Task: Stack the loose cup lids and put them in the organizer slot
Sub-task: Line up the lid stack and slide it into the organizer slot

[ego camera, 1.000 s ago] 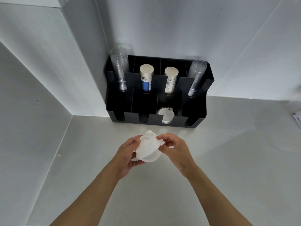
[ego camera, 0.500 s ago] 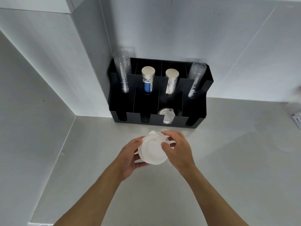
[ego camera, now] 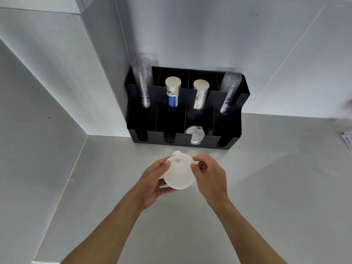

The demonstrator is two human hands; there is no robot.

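Observation:
A stack of white cup lids (ego camera: 179,173) is held between both hands above the grey counter, its round face turned toward me. My left hand (ego camera: 152,182) cups the stack from the left and below. My right hand (ego camera: 209,177) pinches its right rim with thumb and fingers. The black organizer (ego camera: 228,130) stands against the wall beyond the hands. Its third front slot from the left holds white lids (ego camera: 194,135). The other front slots look dark and I see nothing in them.
The organizer's back row holds two stacks of clear plastic cups (ego camera: 142,82) at its ends and two stacks of paper cups (ego camera: 172,94) in the middle. A wall column (ego camera: 99,73) juts out on the left. A blurred white object (ego camera: 347,138) lies at the right edge.
The loose, uneven lids have been squared into one flat stack, turned face-on to me. My view has shifted slightly, so the organizer sits a little higher in the frame.

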